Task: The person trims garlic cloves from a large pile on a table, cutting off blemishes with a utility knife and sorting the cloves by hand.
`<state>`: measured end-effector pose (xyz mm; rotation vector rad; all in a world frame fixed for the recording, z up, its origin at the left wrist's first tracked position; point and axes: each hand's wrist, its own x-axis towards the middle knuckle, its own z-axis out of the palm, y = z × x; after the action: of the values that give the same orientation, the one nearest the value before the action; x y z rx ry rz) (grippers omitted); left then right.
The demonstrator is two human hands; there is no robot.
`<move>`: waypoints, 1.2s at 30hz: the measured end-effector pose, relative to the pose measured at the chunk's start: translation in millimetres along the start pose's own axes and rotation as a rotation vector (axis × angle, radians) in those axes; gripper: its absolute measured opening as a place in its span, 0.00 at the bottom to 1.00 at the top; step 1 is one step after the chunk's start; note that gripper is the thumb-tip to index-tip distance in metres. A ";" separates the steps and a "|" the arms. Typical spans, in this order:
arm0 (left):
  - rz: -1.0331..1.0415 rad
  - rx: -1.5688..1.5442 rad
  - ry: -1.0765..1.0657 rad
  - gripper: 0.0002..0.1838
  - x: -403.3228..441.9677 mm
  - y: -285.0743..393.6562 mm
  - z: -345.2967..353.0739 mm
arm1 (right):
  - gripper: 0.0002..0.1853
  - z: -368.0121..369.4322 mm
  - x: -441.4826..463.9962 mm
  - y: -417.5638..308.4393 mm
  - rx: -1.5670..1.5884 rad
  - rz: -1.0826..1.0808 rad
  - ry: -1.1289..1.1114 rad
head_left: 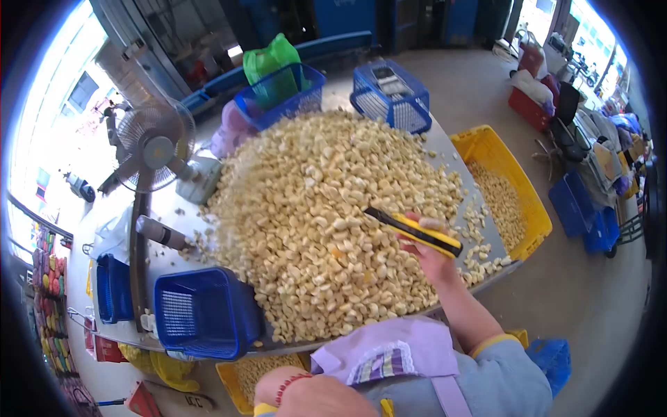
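My right hand (pixel 429 244) is closed around a yellow and black utility knife (pixel 422 235), held at a slant over the right side of a big heap of cashew nuts (pixel 326 187). The knife's dark narrow end points up and to the left; I cannot make out a bare blade. Close to my chest, at the bottom edge, is my left hand (pixel 330 399), with a red beaded bracelet at the wrist. Its fingers are hidden. The pale nuts cover most of the metal table (pixel 490 233).
Blue baskets stand at the table's front left (pixel 201 313) and back (pixel 392 97). A yellow crate (pixel 535 215) of nuts sits off the right edge. A fan (pixel 156 149) stands left, near a grey cylinder (pixel 161 233). A green bag (pixel 271 59) rests in another blue basket.
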<state>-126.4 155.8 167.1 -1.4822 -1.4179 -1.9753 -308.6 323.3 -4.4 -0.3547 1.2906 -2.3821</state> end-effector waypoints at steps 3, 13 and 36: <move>-0.099 -0.021 -0.044 0.13 -3.8 -7.0 21.1 | 0.17 -6.1 -4.5 9.3 0.055 -0.057 -0.061; -0.128 0.384 0.223 0.23 -69.4 26.5 -14.9 | 0.24 -26.6 -27.2 -28.5 0.029 -0.256 0.075; -1.161 1.448 -0.044 0.06 -79.4 -358.3 16.9 | 0.23 -220.3 -0.3 -131.3 -0.116 -0.282 -0.015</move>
<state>-336.7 314.5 -88.8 0.0510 -2.9856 -0.5068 -427.7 550.3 -12.9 -0.6253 1.4591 -2.5305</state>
